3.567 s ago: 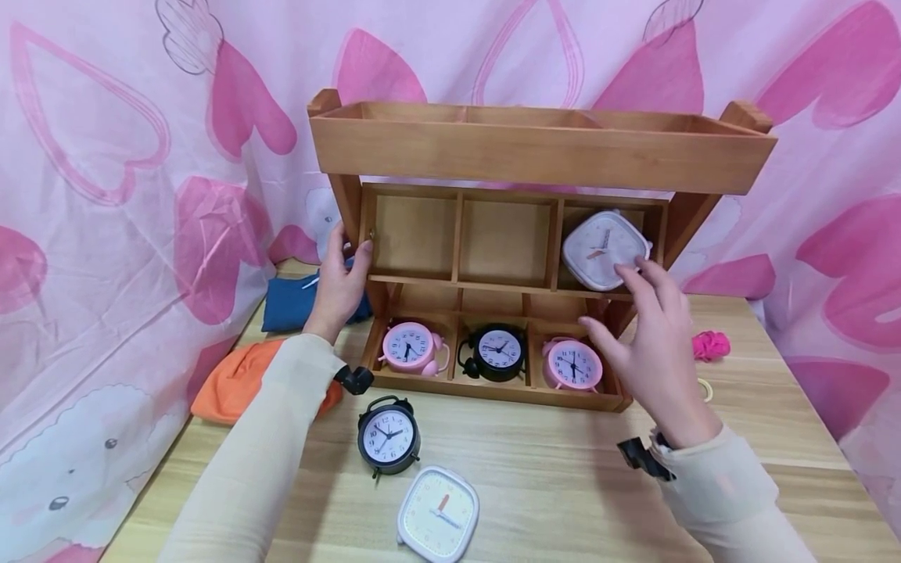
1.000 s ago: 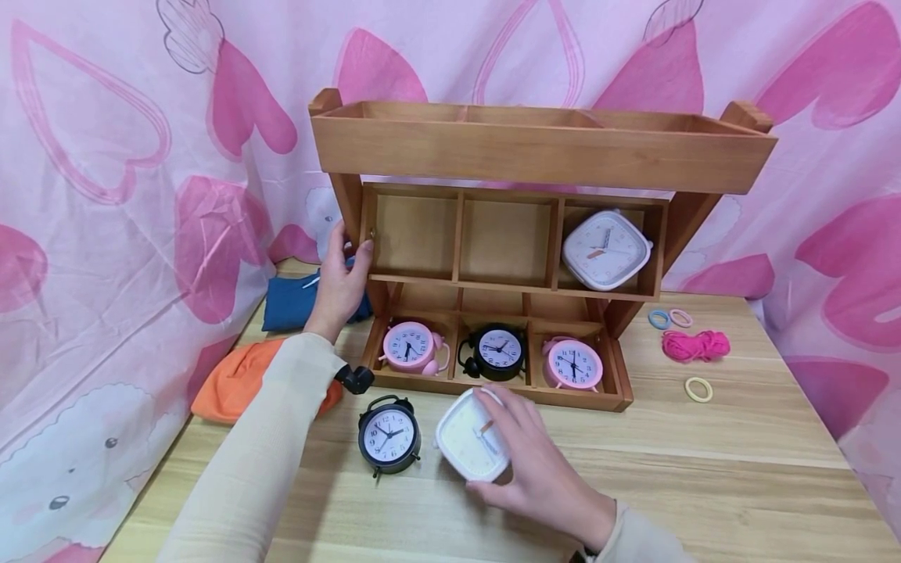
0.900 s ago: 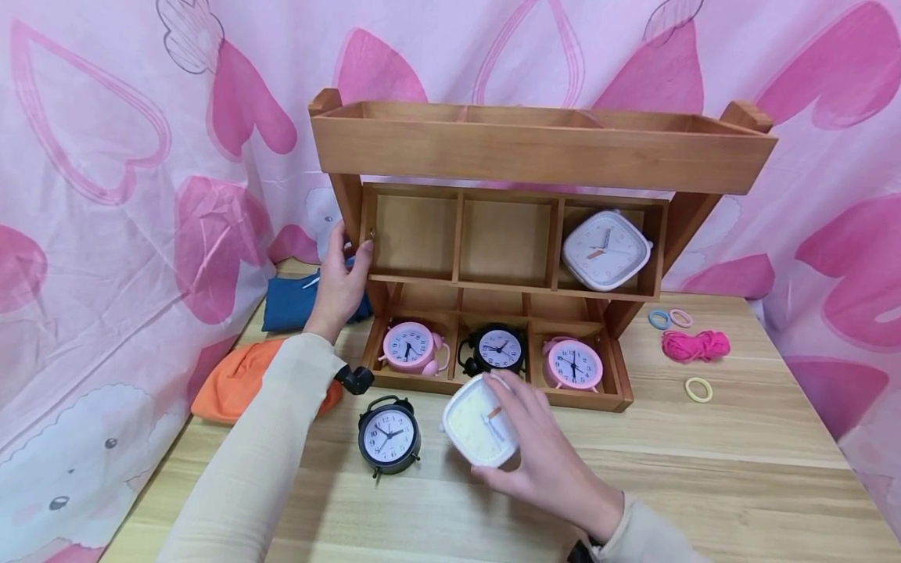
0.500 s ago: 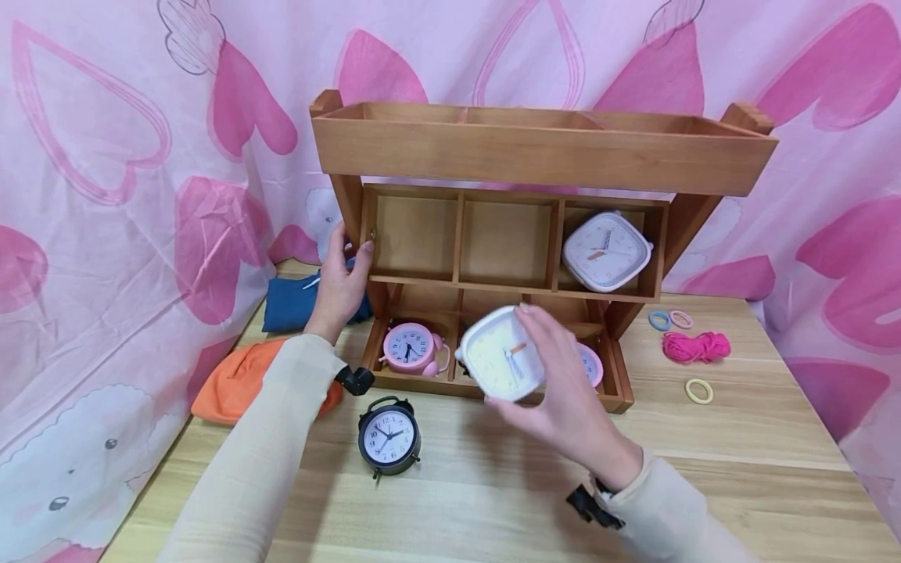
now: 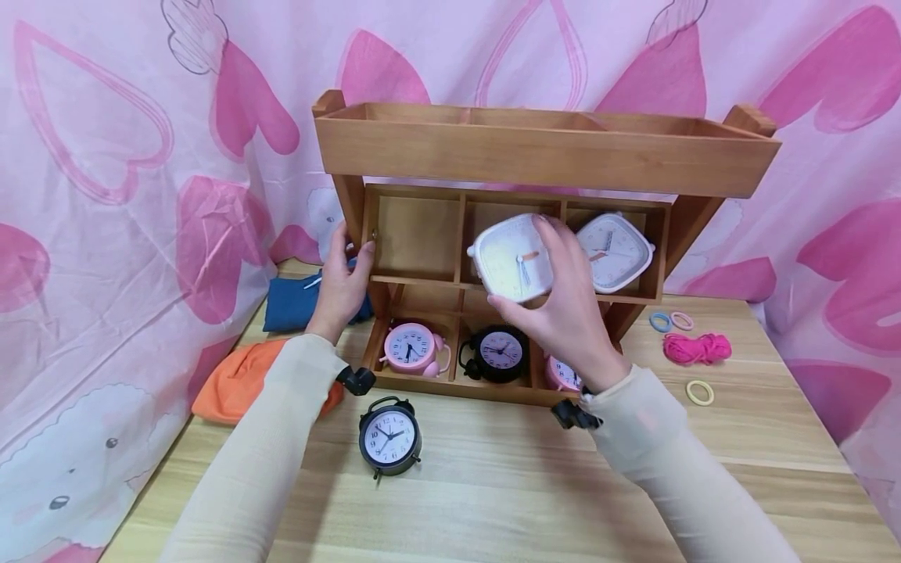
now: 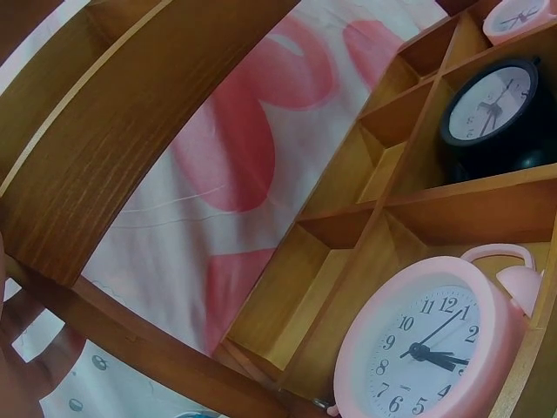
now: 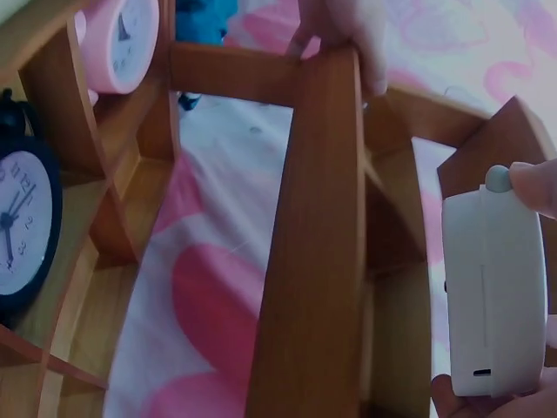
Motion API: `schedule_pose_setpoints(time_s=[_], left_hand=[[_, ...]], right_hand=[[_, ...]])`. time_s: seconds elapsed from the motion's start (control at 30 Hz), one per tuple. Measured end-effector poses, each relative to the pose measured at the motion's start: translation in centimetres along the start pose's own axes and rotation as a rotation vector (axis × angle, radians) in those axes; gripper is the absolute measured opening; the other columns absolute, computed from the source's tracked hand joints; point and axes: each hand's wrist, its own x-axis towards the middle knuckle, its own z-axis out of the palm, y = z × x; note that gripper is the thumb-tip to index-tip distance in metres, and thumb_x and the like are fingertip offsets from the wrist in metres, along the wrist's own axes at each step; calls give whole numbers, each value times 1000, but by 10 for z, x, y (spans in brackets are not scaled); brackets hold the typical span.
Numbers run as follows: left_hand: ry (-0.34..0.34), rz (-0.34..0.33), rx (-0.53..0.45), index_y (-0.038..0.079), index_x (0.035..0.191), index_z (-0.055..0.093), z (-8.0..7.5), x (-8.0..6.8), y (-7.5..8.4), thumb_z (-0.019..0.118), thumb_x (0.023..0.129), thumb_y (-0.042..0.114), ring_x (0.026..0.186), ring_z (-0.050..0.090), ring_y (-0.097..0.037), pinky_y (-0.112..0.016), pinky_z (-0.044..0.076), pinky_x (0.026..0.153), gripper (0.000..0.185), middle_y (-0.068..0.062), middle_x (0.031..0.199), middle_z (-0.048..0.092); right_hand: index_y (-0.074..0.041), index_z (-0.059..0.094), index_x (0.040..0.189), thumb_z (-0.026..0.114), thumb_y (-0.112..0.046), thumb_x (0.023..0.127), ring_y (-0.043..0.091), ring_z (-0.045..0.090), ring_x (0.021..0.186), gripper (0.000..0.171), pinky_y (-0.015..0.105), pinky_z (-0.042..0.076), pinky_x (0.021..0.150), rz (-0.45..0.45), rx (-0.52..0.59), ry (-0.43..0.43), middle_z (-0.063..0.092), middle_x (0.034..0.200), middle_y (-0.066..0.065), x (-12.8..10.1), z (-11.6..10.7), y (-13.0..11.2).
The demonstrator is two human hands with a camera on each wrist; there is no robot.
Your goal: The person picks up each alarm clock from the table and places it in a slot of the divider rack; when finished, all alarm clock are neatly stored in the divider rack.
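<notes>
A pink curtain (image 5: 105, 156) printed with hearts backs a pale wood tabletop (image 5: 739, 438), where a three-tier wooden shelf (image 5: 542, 156) stands at 12 o'clock. The person's right hand (image 5: 570, 313) grips a white square clock (image 5: 510, 258) by its edges, fingers curled round it, at the mouth of the middle tier's centre compartment. The left hand (image 5: 341, 281) holds the shelf's upright post at 10 o'clock, thumb and fingers wrapped round it.

A second white square clock (image 5: 615, 250) already leans in the compartment just to the right. Judged from here, the held clock looks about as wide as its opening, so a tilted entry could catch a divider, and the knuckles could nudge the neighbouring clock. A slack bracing hand might let the shelf rock and shake the clocks below.

Down there a pink clock (image 5: 410, 348) and a black clock (image 5: 500, 350) stand in full view, but the third, another pink clock (image 5: 563, 374), is mostly hidden by the right wrist. Another black clock (image 5: 389, 436) stands on the tabletop at 6 o'clock. The top tier's contents cannot be seen, and the right wrist view shows the held clock only edge-on.
</notes>
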Motion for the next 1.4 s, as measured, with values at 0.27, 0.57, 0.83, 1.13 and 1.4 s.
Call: schedule_pose_setpoints(time_s=[0.27,0.57,0.83,1.13,1.4], left_hand=[[-25,-21,-13,16,155,19,-1,-11,26,46,105,28,138,41,-36,-58,41,108,58,-14,155,34],[-34,-42,-2,15,156,17,-1,-14,36,46,105,29,140,39,-37,-58,40,108,60,-15,156,32],[-35,-37,-15,16,156,17,-2,-14,36,46,105,29,140,39,-36,-57,41,108,60,-14,156,32],[-36,-46,-6,16,156,16,-2,-14,36,46,105,29,140,38,-36,-58,40,109,60,-14,156,31],[-36,-34,-10,15,155,17,-4,-13,37,47,105,28,139,39,-35,-57,41,109,60,-14,156,32]], right_hand=[[-12,37,151,90,-31,68,35,36,137,100,53,33,112,33,-31,27,36,153,18,18,17,15],[-11,38,148,88,-29,70,37,34,137,95,52,32,113,18,-101,61,33,152,20,27,34,22],[-8,38,147,88,-25,71,45,28,137,92,56,29,113,-4,-186,33,27,153,24,25,45,26],[-5,43,144,84,-25,76,43,21,142,81,54,26,117,5,-197,-21,22,155,27,22,43,27],[-4,46,142,81,-22,79,42,21,144,74,54,20,120,-48,-165,-3,27,155,25,15,35,19]])
